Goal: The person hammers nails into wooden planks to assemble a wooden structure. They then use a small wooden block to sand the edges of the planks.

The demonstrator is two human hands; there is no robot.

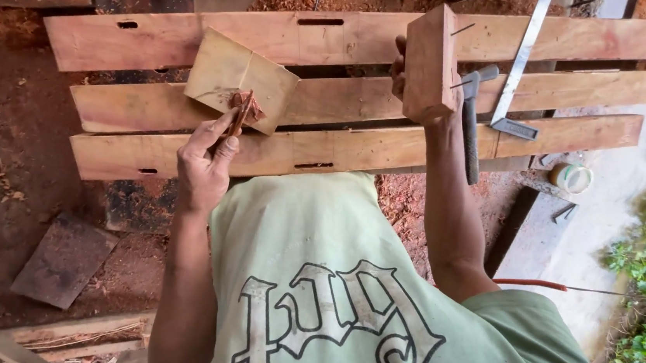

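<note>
**Shirt front nearest, both hands loaded over the planks: slip and drop risks**

Green shirt fills the bottom of the view, with my arms reaching out past it.

My right hand is closed around a thick wood block, held upright above the middle plank. Two thin nail-like pins seem to stick out of its right face, but I can't tell for sure.

My left hand pinches a short reddish stick, maybe a pencil or a small chisel. Its tip is on a flat square board, which lies tilted across the gap between the far plank and the middle plank, toward their left end.

A hammer lies just right of my right wrist, across the middle plank and the near plank. A metal square rests beside it. A small white tub sits off the right end, on the ground.

Risks, as I judge them:
- The block is heavy and held one-handed, so a loose grip would drop it onto the hammer or the planks.
- Any pins could catch my wrist.
- The square board bridges a gap with nothing holding it, so pressure from the stick could tip or slide it, and the tip could skid toward my fingers.
- The sawdust underfoot looks loose.
</note>
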